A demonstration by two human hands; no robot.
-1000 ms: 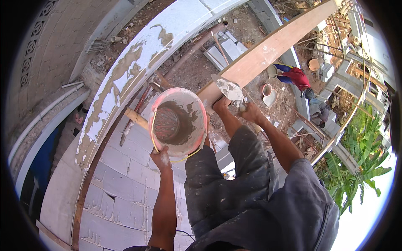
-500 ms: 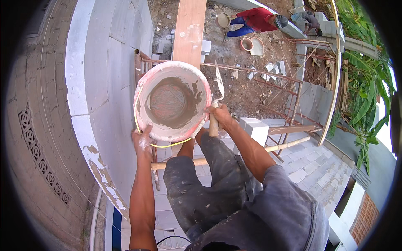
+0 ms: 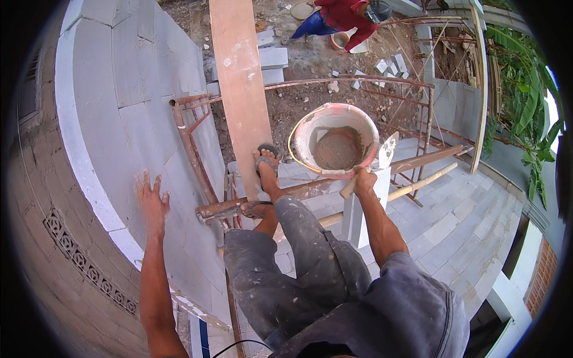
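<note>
My right hand (image 3: 364, 180) is closed at the near rim of a whitish-red bucket (image 3: 305, 140) and also grips a trowel. The trowel's pale blade (image 3: 388, 149) points up beside the bucket, and its wooden handle sticks out left of my fist. Wet grey mortar (image 3: 338, 150) covers the bucket's bottom. A yellow handle hangs along the bucket's left side. My left hand (image 3: 153, 200) is empty with fingers spread, at the face of the grey block wall (image 3: 134, 128). Whether its palm touches the wall, I cannot tell.
My sandalled feet stand on a wooden plank (image 3: 239, 89) by a rusty scaffold frame (image 3: 197, 156). A white block (image 3: 373, 206) stands below the bucket. Bamboo poles cross near it. On the ground below, a person in red (image 3: 343, 15) bends over another bucket (image 3: 340, 40).
My left hand has let go of the bucket and moved left to the wall. The bucket has swung right and down in my right hand. The person in red has bent toward the lower bucket.
</note>
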